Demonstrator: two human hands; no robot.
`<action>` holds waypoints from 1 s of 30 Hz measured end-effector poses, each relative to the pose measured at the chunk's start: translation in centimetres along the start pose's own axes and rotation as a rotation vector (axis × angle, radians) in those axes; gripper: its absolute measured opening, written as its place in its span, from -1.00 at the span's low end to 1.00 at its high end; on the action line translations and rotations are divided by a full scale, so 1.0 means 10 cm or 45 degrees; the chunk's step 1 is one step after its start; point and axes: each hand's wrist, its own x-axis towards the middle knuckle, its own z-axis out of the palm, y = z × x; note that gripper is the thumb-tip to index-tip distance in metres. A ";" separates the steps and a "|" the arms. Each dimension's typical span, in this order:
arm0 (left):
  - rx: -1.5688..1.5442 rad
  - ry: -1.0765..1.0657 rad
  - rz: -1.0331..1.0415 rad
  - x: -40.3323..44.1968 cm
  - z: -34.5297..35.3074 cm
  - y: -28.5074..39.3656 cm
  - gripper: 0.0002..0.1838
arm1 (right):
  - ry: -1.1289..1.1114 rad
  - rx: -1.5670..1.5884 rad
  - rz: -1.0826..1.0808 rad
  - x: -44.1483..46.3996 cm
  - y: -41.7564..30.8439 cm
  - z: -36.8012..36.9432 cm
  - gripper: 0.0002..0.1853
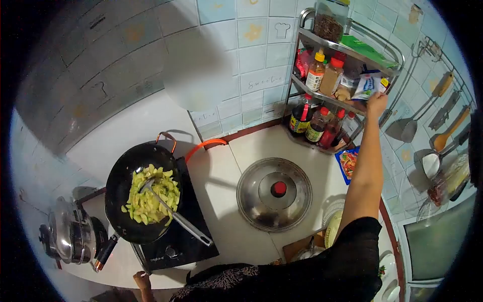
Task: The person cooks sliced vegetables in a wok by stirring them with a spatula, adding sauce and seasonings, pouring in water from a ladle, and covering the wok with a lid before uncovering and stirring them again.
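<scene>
My right hand (376, 104) reaches to the middle tier of a metal corner rack, its fingers closed on the lower edge of a white plastic packet (368, 86) with blue print. My left hand (143, 280) hangs low by the counter's front edge, with fingers curled and nothing visible in them. Above it stands a black wok (116, 173) on the cooktop (193, 241). Sliced green vegetables (158, 201) fill its middle. A metal spatula (188, 226) rests in the wok, its handle over the right rim.
The steel rack (322, 38) holds sauce bottles (302, 118), a spice jar (332, 75) and other packets. A glass lid (274, 216) with a red-topped knob lies on the counter. A steamer pot (73, 236) stands left. Utensils (405, 128) hang on the right wall.
</scene>
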 end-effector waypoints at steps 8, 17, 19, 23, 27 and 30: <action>0.018 0.066 0.239 0.19 0.28 -0.30 -0.76 | -0.695 1.267 0.373 -0.58 0.00 -1.29 -0.83; -0.647 0.032 -0.255 0.22 0.44 -0.45 -0.89 | -1.152 1.461 0.232 -1.43 -1.50 -2.19 -0.64; -0.707 0.163 -0.235 -0.08 0.27 0.11 -0.87 | -1.233 1.406 0.255 -1.92 -2.27 -2.50 -0.59; -0.780 0.174 -0.087 -0.10 0.48 -0.17 -0.93 | -1.354 0.987 -0.161 -2.66 -2.67 -2.11 -0.56; -0.753 0.015 -0.154 -0.05 0.30 -0.10 -0.94 | -1.222 0.983 -0.335 -3.09 -3.46 -2.46 -0.56; -0.698 0.019 -0.041 -0.01 0.25 -0.13 -0.95 | -1.233 1.022 -0.462 -3.16 -3.71 -2.40 -0.61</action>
